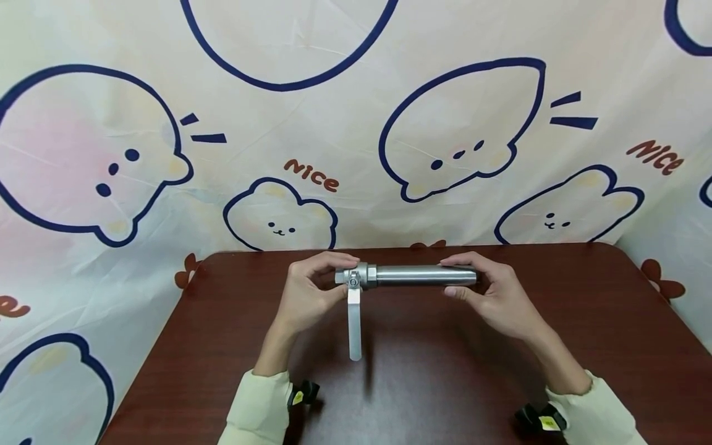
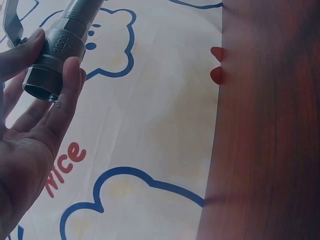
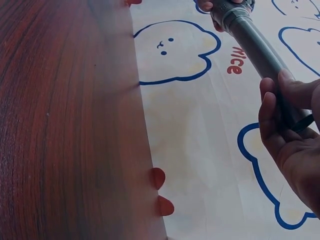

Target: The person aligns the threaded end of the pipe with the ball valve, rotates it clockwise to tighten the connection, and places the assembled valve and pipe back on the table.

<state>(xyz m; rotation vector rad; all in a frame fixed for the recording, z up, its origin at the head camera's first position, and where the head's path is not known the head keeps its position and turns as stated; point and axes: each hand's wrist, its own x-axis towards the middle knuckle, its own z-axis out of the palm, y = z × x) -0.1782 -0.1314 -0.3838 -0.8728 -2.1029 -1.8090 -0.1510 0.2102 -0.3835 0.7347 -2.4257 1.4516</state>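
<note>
A metal ball valve (image 1: 364, 272) joined to a steel pipe (image 1: 414, 275) is held level above the table between both hands. My left hand (image 1: 308, 293) pinches the valve body at its open left end, thumb in front and fingers behind. From the valve a flat lever handle (image 1: 355, 327) points down toward me. My right hand (image 1: 497, 296) grips the pipe's far right end between thumb and fingers. The left wrist view shows the hollow threaded end of the valve (image 2: 45, 82) between my fingers. In the right wrist view the pipe (image 3: 257, 47) runs up to the valve.
Below the hands lies a dark reddish-brown wooden table (image 1: 434, 371). Behind it and at its sides hangs a pale cloth (image 1: 356, 123) printed with blue-outlined cartoon animals. Each sleeve cuff has a small black device (image 1: 305, 393) beside it.
</note>
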